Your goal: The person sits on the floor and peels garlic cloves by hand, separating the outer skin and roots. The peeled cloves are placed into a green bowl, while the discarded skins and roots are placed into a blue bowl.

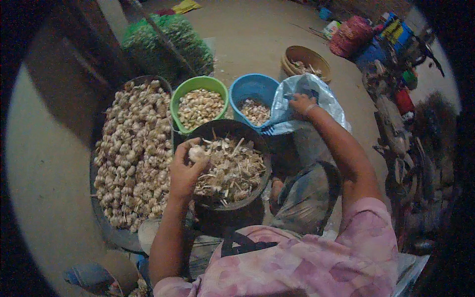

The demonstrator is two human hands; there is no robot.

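My left hand (185, 169) pinches a whitish garlic bulb (196, 153) between thumb and fingers. Under it stands a dark round tub (262, 178) heaped with dry garlic skins and stalks (232, 170). My right hand (303, 104) reaches over the mouth of a pale woven plastic sack (330, 96); whether its fingers hold anything is unclear. Side by side beyond the tub are a green bucket (174, 100) of peeled-looking garlic cloves (200, 107) and a blue bucket (256, 83) with smaller cloves (256, 112) low inside.
A long dark tray (111, 232) piled with garlic bulbs (133, 156) lies at my left. Farther off are a green net sack (167, 44) and a tan basket (285, 67) holding scraps. Clutter with a pink twine roll (350, 36) lines the right side.
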